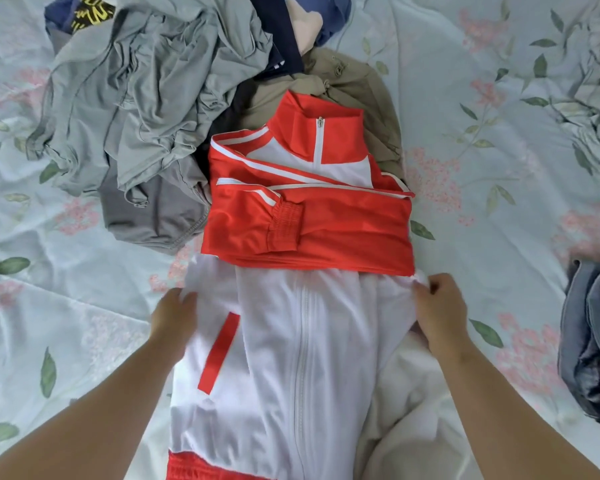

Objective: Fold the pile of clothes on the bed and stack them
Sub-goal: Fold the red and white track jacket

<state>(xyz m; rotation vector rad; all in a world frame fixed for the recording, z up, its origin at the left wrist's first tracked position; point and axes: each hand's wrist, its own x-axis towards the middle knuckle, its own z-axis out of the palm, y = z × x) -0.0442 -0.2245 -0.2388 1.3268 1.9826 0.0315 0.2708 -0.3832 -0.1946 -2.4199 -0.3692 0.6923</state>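
A red and white zip jacket [302, 341] lies lengthwise on the bed in front of me, its red sleeves folded across the chest below the collar. My left hand [174, 315] grips the white fabric at the jacket's left edge. My right hand [437, 308] pinches the white fabric at its right edge, just below the red sleeves. Behind the jacket sits the unfolded pile [160, 81]: grey garments, a khaki piece [354, 88], and dark blue items.
The bed carries a pale blue floral sheet [482, 168]. A folded blue denim garment [593, 341] lies at the right edge. A cream cloth [413, 410] lies under the jacket's right side near me.
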